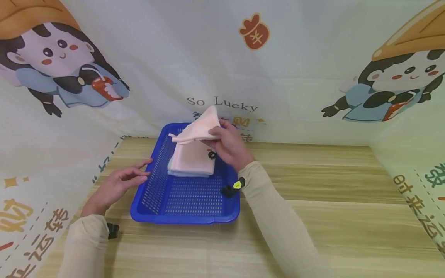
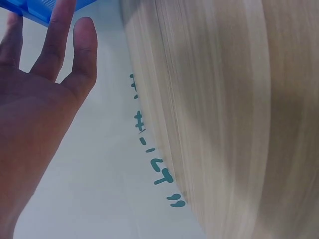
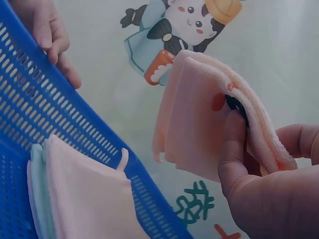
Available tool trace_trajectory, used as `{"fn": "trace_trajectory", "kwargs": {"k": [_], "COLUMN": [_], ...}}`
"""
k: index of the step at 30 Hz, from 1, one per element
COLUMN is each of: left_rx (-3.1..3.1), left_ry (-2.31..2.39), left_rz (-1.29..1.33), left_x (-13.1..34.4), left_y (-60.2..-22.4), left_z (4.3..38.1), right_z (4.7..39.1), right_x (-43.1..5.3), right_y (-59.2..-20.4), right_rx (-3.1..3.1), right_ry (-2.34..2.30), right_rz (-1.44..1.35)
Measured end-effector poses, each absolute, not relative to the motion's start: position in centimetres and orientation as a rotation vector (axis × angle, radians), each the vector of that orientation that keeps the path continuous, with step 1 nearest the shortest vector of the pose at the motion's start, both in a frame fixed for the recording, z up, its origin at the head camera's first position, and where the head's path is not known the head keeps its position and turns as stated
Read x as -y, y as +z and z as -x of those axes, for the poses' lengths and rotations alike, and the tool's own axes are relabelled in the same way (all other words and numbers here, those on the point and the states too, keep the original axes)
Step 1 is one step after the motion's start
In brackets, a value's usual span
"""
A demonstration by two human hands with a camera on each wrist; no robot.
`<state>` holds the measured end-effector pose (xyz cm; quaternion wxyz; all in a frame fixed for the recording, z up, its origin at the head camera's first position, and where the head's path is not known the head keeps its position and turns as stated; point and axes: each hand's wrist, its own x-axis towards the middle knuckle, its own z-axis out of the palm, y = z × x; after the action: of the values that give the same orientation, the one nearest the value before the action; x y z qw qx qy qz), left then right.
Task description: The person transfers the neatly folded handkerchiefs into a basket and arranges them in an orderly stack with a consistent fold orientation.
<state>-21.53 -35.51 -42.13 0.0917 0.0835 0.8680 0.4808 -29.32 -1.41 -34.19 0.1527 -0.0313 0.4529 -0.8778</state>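
Observation:
My right hand (image 1: 230, 146) pinches a folded pink towel (image 1: 199, 127) between thumb and fingers, raised over the back of a blue plastic basket (image 1: 187, 220). In the right wrist view the held towel (image 3: 192, 114) shows folded layers, with a red spot and a dark mark near the thumb. Below it a stack of folded towels (image 1: 192, 160) lies in the basket, pink on top and light blue beneath; a small loop sticks out from the top one (image 3: 89, 191). My left hand (image 1: 119, 184) touches the basket's left rim, its fingers loosely extended (image 2: 60, 45).
The basket stands on a wood-grain table (image 1: 313, 185). A white printed cloth (image 1: 299, 85) with cartoon figures and lettering hangs behind and along both sides. Dark straps with small devices (image 1: 233, 187) sit on both wrists.

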Motion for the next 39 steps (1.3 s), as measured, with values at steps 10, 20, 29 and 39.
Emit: {"fn": "trace_trajectory", "kwargs": {"k": [10, 20, 29, 39], "left_rx": [-2.559, -2.542, -2.554, -2.548], "left_ry": [1.473, 1.507, 1.506, 1.522], "left_rz": [-0.248, -0.202, -0.22, -0.204], "left_x": [35.4, 35.2, 35.3, 35.2], "left_y": [-42.2, -42.5, -42.5, -42.7], "left_z": [21.4, 21.3, 21.2, 21.1], "right_z": [30.1, 30.2, 30.3, 30.0], "right_x": [3.6, 4.6, 5.3, 5.7], "right_y": [-35.5, -36.3, -37.1, -37.6], "right_rx": [-1.247, -1.218, -1.284, -1.509], "right_ry": [-2.558, -2.571, -2.535, -2.36], "right_rz": [-0.015, -0.065, -0.101, -0.15]}}
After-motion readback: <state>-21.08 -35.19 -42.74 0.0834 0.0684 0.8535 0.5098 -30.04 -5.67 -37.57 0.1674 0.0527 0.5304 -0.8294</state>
